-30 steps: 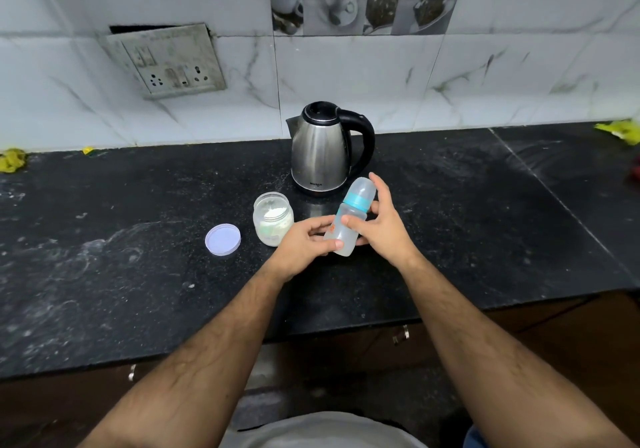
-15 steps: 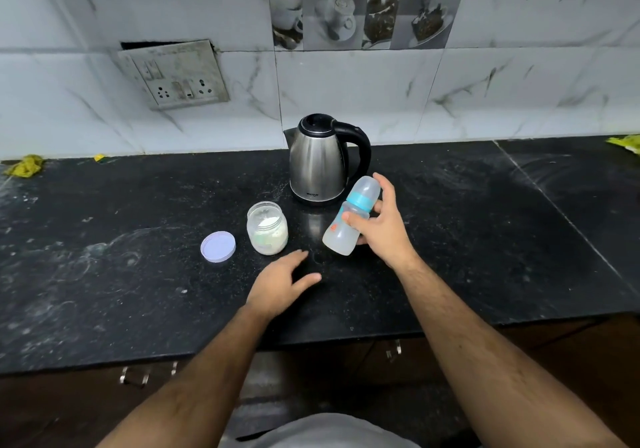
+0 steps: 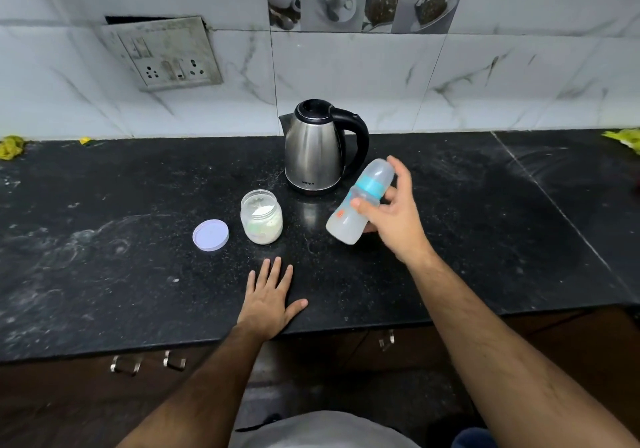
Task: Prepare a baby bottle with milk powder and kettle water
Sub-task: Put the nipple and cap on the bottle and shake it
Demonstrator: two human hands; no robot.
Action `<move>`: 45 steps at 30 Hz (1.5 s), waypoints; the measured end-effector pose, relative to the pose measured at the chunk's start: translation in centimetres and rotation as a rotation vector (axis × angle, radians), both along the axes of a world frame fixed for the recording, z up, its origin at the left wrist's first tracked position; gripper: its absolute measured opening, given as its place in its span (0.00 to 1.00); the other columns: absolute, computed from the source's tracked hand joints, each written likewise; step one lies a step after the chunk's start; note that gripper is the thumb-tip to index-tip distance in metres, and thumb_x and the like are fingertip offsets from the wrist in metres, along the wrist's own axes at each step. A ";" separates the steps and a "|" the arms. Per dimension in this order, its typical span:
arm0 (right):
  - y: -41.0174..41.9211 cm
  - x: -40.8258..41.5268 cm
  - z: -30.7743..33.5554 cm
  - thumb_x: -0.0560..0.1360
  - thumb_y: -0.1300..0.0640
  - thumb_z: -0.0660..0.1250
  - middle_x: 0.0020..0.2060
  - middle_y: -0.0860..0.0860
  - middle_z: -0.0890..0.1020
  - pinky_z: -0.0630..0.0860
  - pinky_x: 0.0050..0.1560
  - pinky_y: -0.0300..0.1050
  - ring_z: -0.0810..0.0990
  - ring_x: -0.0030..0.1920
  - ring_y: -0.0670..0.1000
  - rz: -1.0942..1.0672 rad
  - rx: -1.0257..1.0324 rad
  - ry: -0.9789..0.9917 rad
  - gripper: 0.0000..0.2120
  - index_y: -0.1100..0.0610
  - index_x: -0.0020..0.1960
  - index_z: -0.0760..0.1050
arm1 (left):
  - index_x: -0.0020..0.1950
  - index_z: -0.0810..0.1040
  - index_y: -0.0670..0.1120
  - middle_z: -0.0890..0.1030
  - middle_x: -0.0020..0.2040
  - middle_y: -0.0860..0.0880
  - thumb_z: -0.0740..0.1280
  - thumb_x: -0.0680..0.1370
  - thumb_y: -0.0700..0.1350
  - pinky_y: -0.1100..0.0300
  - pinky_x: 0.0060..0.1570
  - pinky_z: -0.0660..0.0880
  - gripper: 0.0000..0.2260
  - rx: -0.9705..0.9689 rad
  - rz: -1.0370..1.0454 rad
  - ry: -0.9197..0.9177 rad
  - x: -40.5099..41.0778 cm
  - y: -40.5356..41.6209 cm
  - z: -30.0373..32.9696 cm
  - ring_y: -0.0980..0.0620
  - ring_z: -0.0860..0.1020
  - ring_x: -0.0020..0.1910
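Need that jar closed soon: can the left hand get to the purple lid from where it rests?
Probably yes. The left hand lies flat and empty on the countertop; the purple lid sits just ahead to its left, beside the powder jar, with only bare counter between.

So the kettle (image 3: pixel 314 149) sits at the back of the desk (image 3: pixel 485 239), close to the wall, handle pointing right. In front of it and a bit left is the open jar of milk powder (image 3: pixel 262 218), with the jar lid (image 3: pixel 210 235) lying flat just left of the jar, not touching. The baby bottle (image 3: pixel 360 201) is up off the desk, right of the jar and in front-right of the kettle, tilted with its cap end up and away, in the right hand (image 3: pixel 394 219). The left hand (image 3: pixel 272 300) lies flat on the desk near the front edge, in front of the jar. A socket plate (image 3: pixel 162 54) is on the wall, up left of the kettle.
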State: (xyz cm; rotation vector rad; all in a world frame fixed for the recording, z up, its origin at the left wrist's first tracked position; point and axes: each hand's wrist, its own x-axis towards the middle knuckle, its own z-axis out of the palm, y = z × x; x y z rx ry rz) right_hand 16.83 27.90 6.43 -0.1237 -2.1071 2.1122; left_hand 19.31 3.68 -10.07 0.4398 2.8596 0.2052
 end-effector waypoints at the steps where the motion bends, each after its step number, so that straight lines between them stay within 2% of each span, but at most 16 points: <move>1: 0.4 0.0 0.7 0.74 0.65 0.73 0.63 0.56 0.78 0.84 0.44 0.55 0.85 0.55 0.53 -0.056 -0.040 0.015 0.41 0.45 0.77 0.54 | 0.81 0.48 0.50 0.43 0.82 0.46 0.22 0.60 0.77 0.44 0.76 0.40 0.56 0.012 0.000 0.002 0.0 -0.1 -0.2 0.44 0.40 0.80; 4: 0.9 0.3 1.5 0.76 0.64 0.71 0.61 0.56 0.78 0.84 0.41 0.53 0.84 0.56 0.53 -0.184 -0.143 0.048 0.41 0.46 0.79 0.51 | 0.81 0.50 0.50 0.45 0.82 0.46 0.26 0.64 0.78 0.44 0.76 0.40 0.54 0.035 0.004 0.021 0.1 -0.1 -0.6 0.45 0.41 0.80; 6: 0.3 1.1 1.0 0.76 0.66 0.71 0.59 0.55 0.79 0.83 0.40 0.51 0.84 0.54 0.53 -0.097 -0.107 -0.004 0.40 0.47 0.78 0.53 | 0.81 0.52 0.50 0.47 0.82 0.46 0.29 0.66 0.78 0.44 0.76 0.40 0.52 0.050 0.010 0.035 0.1 -0.1 -0.7 0.45 0.42 0.80; 8: -0.2 2.0 0.2 0.75 0.68 0.71 0.57 0.54 0.80 0.82 0.38 0.47 0.85 0.51 0.52 0.011 -0.056 -0.056 0.40 0.47 0.77 0.55 | 0.81 0.52 0.50 0.46 0.82 0.47 0.27 0.64 0.78 0.44 0.76 0.40 0.53 0.045 0.007 0.034 0.1 -0.2 -0.7 0.45 0.41 0.80; 12: 0.6 2.0 0.3 0.76 0.66 0.70 0.56 0.52 0.80 0.84 0.42 0.53 0.85 0.53 0.52 -0.103 -0.137 -0.030 0.38 0.46 0.77 0.54 | 0.81 0.50 0.51 0.45 0.82 0.47 0.25 0.63 0.77 0.45 0.76 0.39 0.54 0.039 0.008 0.045 0.2 -0.1 -0.5 0.46 0.40 0.80; 15: 0.1 2.3 1.0 0.76 0.68 0.70 0.56 0.54 0.80 0.83 0.38 0.49 0.85 0.50 0.51 0.048 -0.056 -0.068 0.39 0.46 0.76 0.54 | 0.81 0.49 0.51 0.44 0.82 0.48 0.33 0.67 0.75 0.45 0.76 0.38 0.48 0.019 0.013 0.037 0.2 -0.2 -0.4 0.46 0.39 0.80; 17: -0.3 2.5 1.2 0.75 0.68 0.70 0.56 0.55 0.80 0.83 0.37 0.48 0.86 0.49 0.51 0.126 -0.031 -0.081 0.39 0.46 0.76 0.55 | 0.81 0.49 0.51 0.44 0.82 0.48 0.35 0.68 0.73 0.45 0.76 0.38 0.46 0.021 0.017 0.035 0.2 -0.1 -0.5 0.47 0.39 0.80; 21: 0.1 2.0 1.5 0.77 0.66 0.70 0.58 0.56 0.80 0.83 0.39 0.50 0.85 0.53 0.54 -0.012 -0.138 -0.042 0.38 0.45 0.77 0.54 | 0.81 0.49 0.51 0.44 0.82 0.48 0.35 0.68 0.73 0.45 0.76 0.38 0.46 0.024 0.018 0.031 0.2 -0.1 -0.5 0.47 0.39 0.80; 24: -0.4 2.6 1.3 0.75 0.67 0.70 0.58 0.58 0.80 0.82 0.37 0.47 0.85 0.50 0.53 0.165 -0.032 -0.091 0.39 0.44 0.76 0.55 | 0.81 0.49 0.51 0.44 0.82 0.48 0.36 0.68 0.73 0.46 0.76 0.39 0.46 0.034 0.017 0.031 0.2 -0.1 -0.5 0.47 0.39 0.80; 28: 0.3 2.3 1.2 0.76 0.66 0.70 0.59 0.58 0.79 0.83 0.38 0.49 0.85 0.53 0.54 0.041 -0.124 -0.050 0.38 0.44 0.76 0.54 | 0.81 0.49 0.51 0.44 0.82 0.48 0.36 0.68 0.73 0.46 0.76 0.38 0.46 0.035 0.019 0.027 0.1 -0.1 -0.5 0.47 0.39 0.80; 32: -0.7 2.9 0.5 0.75 0.67 0.71 0.59 0.61 0.80 0.83 0.38 0.52 0.85 0.51 0.55 0.214 -0.017 -0.099 0.39 0.42 0.75 0.55 | 0.81 0.48 0.52 0.43 0.82 0.48 0.36 0.67 0.74 0.46 0.76 0.38 0.46 0.032 0.018 0.011 0.1 -0.2 -0.4 0.47 0.38 0.80; 36: -0.1 2.3 0.7 0.76 0.65 0.70 0.61 0.58 0.78 0.83 0.40 0.51 0.84 0.56 0.56 0.035 -0.140 -0.062 0.39 0.45 0.78 0.53 | 0.81 0.48 0.51 0.43 0.82 0.48 0.36 0.67 0.74 0.46 0.76 0.38 0.47 0.046 0.016 -0.005 0.1 -0.2 -0.2 0.47 0.38 0.80; 40: -0.5 2.6 0.7 0.76 0.67 0.70 0.59 0.58 0.79 0.82 0.37 0.48 0.85 0.52 0.53 0.138 -0.058 -0.087 0.39 0.44 0.76 0.54 | 0.81 0.47 0.52 0.42 0.82 0.49 0.36 0.66 0.74 0.46 0.76 0.37 0.47 0.028 0.018 -0.002 0.0 -0.2 -0.3 0.48 0.38 0.80; 43: 0.1 2.0 1.0 0.77 0.65 0.70 0.61 0.59 0.79 0.83 0.40 0.51 0.84 0.55 0.55 0.004 -0.139 -0.040 0.38 0.43 0.76 0.54 | 0.81 0.48 0.52 0.43 0.82 0.48 0.36 0.67 0.74 0.46 0.76 0.37 0.47 0.039 0.022 0.008 0.0 -0.2 -0.5 0.48 0.38 0.80; 45: 0.1 1.9 1.2 0.77 0.65 0.70 0.60 0.58 0.79 0.83 0.40 0.51 0.84 0.54 0.54 0.027 -0.127 -0.057 0.38 0.44 0.77 0.53 | 0.81 0.48 0.52 0.43 0.82 0.48 0.36 0.67 0.74 0.46 0.76 0.37 0.47 0.042 0.026 0.005 0.0 -0.2 -0.6 0.48 0.38 0.80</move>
